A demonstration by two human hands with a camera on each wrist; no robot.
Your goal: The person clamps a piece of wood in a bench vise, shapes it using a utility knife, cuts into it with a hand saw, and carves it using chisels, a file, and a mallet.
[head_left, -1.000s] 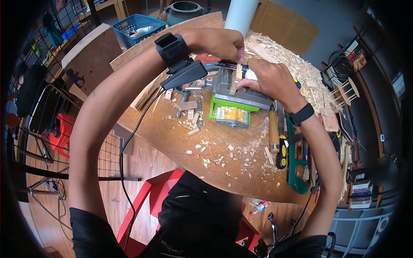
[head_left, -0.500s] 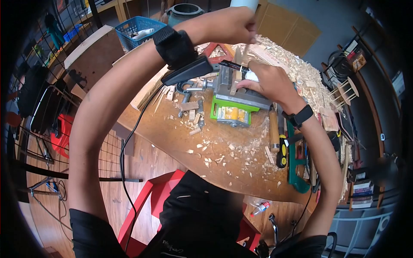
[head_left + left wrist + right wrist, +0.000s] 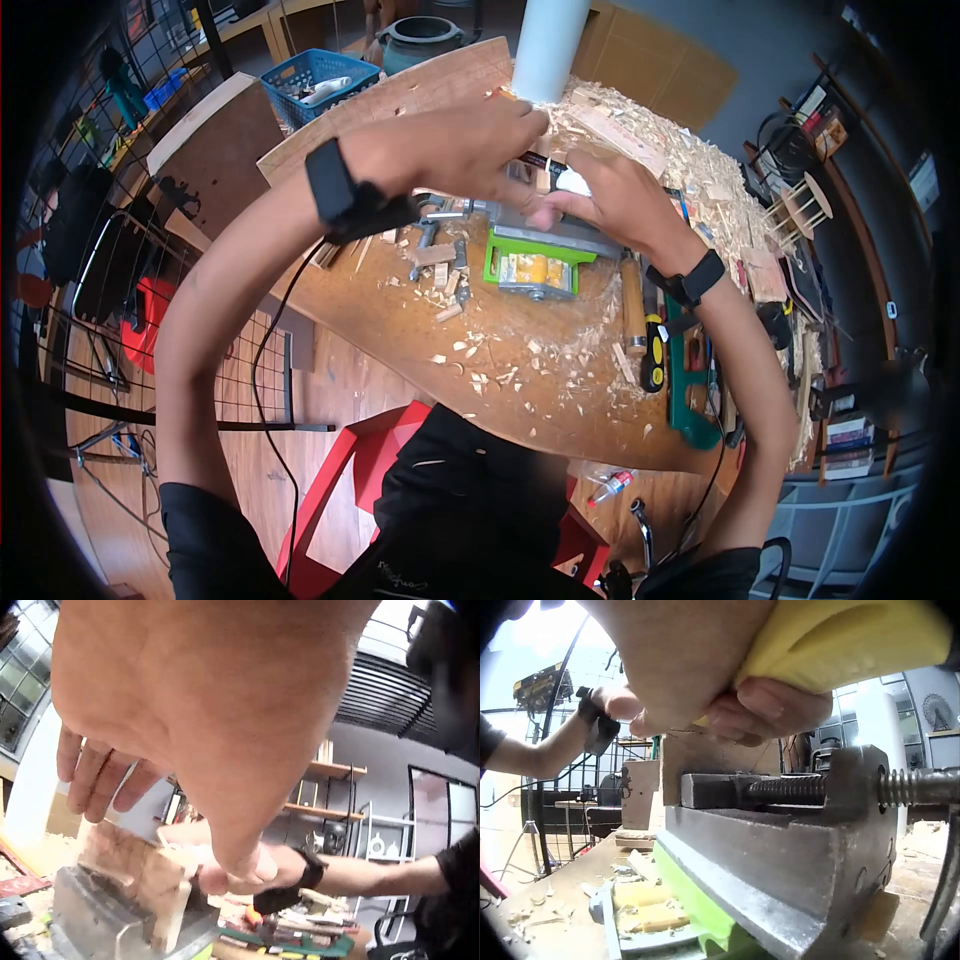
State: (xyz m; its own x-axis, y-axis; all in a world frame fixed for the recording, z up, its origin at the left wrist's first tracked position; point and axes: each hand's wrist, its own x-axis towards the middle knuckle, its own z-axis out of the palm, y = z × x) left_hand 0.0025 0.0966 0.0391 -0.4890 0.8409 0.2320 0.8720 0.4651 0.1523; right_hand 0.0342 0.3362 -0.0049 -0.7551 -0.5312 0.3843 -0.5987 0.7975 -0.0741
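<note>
A wooden block [image 3: 139, 862] stands upright in the jaws of a grey metal vise [image 3: 765, 855] with a bright green base [image 3: 505, 255]. My right hand [image 3: 625, 200] curls its fingers round a yellow handle [image 3: 855, 637] beside the block; the tool's kind does not show. A black strip with white lettering [image 3: 535, 158] extends next to this hand, partly hidden. Over the vise reaches my left hand [image 3: 450, 150], its fingers loosely extended at the block's far side in the left wrist view. Its thumb overlaps the right thumb there.
Wood offcuts [image 3: 437, 255] and shavings lie left of the vise. A wooden-handled tool [image 3: 633, 305], a yellow-black tool [image 3: 653, 365] and a green-handled tool [image 3: 690, 425] lie at the right. Behind are a shavings heap [image 3: 700, 165], a white column [image 3: 550, 50] and a blue basket [image 3: 310, 75].
My left hand rose away from the block, then came down and toward me over the vise, its fingers opening from a pinch. The right hand stays at the block.
</note>
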